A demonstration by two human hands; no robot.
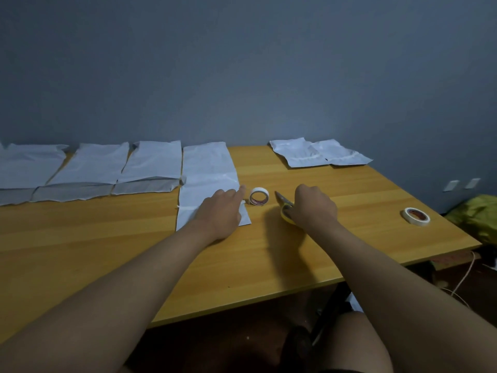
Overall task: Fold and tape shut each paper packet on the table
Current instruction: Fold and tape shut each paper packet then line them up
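L hand [221, 211] flat on packet [208, 179]; R hand [314, 207] grips scissors [285, 204].

- One wide-angle camera, worn on the person's head, looks forward and down.
- It is near the surface [269, 254] and faces the wall [242, 63] behind it.

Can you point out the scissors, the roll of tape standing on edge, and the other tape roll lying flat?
scissors [283, 201]: head view, on the blades near the yellow handle.
standing tape roll [259, 196]: head view, on its white rim.
flat tape roll [416, 216]: head view, on its white outer band.
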